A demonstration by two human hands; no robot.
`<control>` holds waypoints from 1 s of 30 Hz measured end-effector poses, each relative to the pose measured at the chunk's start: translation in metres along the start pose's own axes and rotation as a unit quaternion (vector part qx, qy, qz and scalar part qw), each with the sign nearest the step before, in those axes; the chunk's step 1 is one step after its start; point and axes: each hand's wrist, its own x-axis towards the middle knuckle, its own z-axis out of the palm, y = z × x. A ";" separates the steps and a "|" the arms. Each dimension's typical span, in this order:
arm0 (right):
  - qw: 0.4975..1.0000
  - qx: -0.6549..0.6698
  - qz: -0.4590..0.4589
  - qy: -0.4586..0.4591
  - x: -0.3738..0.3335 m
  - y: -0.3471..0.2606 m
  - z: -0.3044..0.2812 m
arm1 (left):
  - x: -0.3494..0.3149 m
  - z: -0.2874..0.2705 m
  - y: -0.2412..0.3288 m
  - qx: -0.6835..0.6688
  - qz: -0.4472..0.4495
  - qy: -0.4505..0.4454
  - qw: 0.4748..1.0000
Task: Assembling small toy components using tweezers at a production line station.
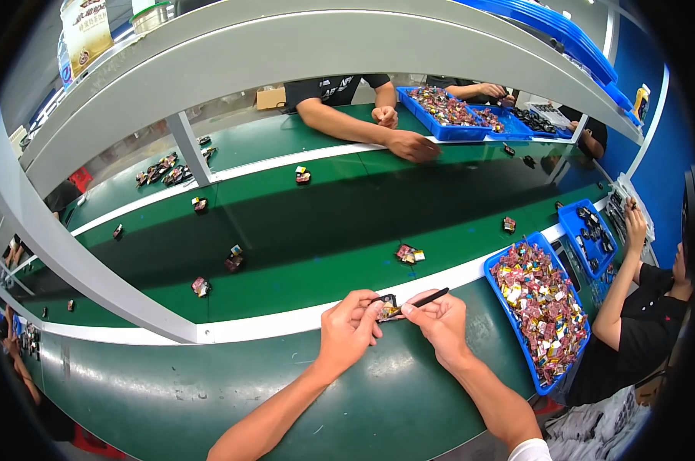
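Note:
My left hand [349, 329] is closed on a small black plastic casing [388, 301] with a bit of circuitry and yellow showing inside. In my right hand [439, 323] is a thin black pen-like tool [428, 298], pinched between thumb and fingers. Its tip reaches the casing, though my fingers hide part of the contact. Both hands are held above the near edge of the green belt, close to the white rail [286, 326]. A small circuit assembly [409, 253] with a pale yellow part lies on the belt just beyond my hands.
A blue tray [489, 269] heaped with small red and yellow assemblies stands to my right. Several loose assemblies lie along the green conveyor belt [324, 215]. A grey frame beam [347, 38] crosses overhead. Co-workers sit across and at right, beside another blue tray [566, 219].

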 end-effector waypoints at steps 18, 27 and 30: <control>0.967 -0.146 -0.209 0.004 -0.008 0.007 0.001 | 0.008 -0.017 -0.002 -0.149 -0.079 -0.091 0.982; 0.956 -0.182 -0.229 -0.001 -0.007 0.009 0.000 | 0.007 -0.016 -0.004 -0.151 -0.073 -0.086 0.982; 0.962 -0.177 -0.206 -0.009 -0.006 0.007 -0.002 | 0.006 -0.014 -0.004 -0.140 -0.066 -0.085 0.984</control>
